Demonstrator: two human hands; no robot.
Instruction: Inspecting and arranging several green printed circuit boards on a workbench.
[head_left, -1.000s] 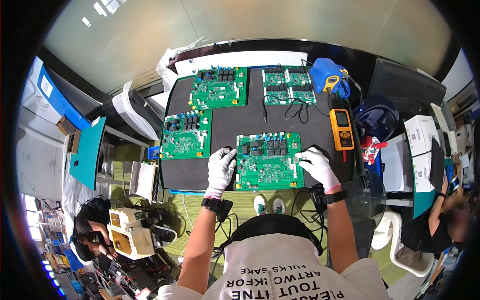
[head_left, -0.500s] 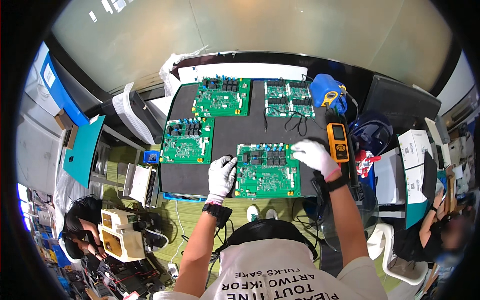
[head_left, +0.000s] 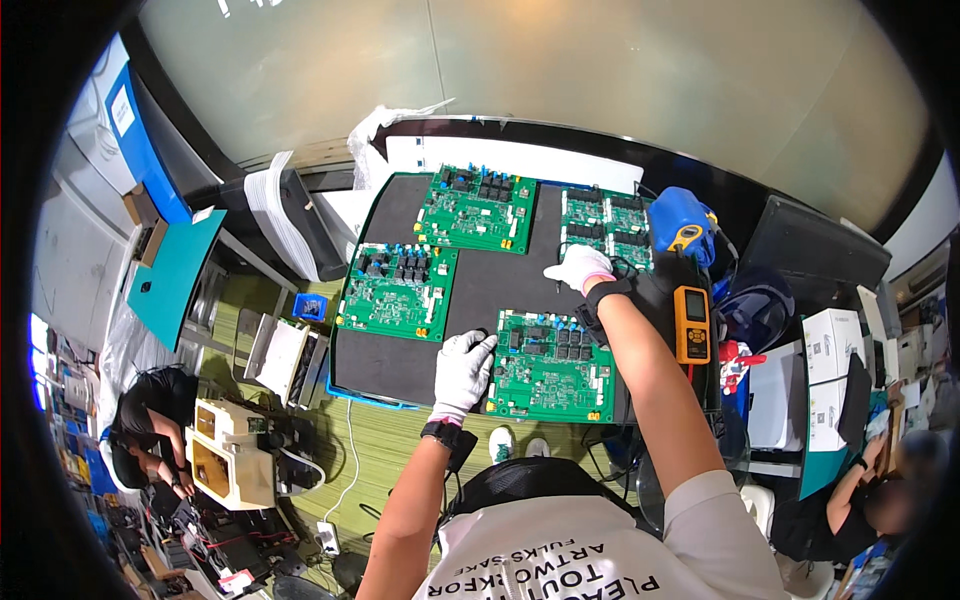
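Note:
My left hand [head_left: 464, 374], in a white glove, is closed at the left edge of the nearest green circuit board [head_left: 550, 385]; its fingertips touch the edge. This board lies flat near the table's front, with black relays and blue parts along its far side. My right hand [head_left: 583, 268], also gloved, reaches past that board to the thin black cable [head_left: 622, 268] below a panel of small circuit boards [head_left: 606, 228]. Its fingers look pinched together at the cable's end, which the hand partly hides.
Two more green boards [head_left: 477, 212] [head_left: 397, 295] lie on the dark table mat [head_left: 500, 290], far and left. To the right are a yellow handheld meter [head_left: 691, 325] and a blue device [head_left: 682, 225]. People work at both sides.
My right hand has left the near board's right side and moved up and left to the cable. My left hand stays at the board's left edge. The view has shifted and turned slightly.

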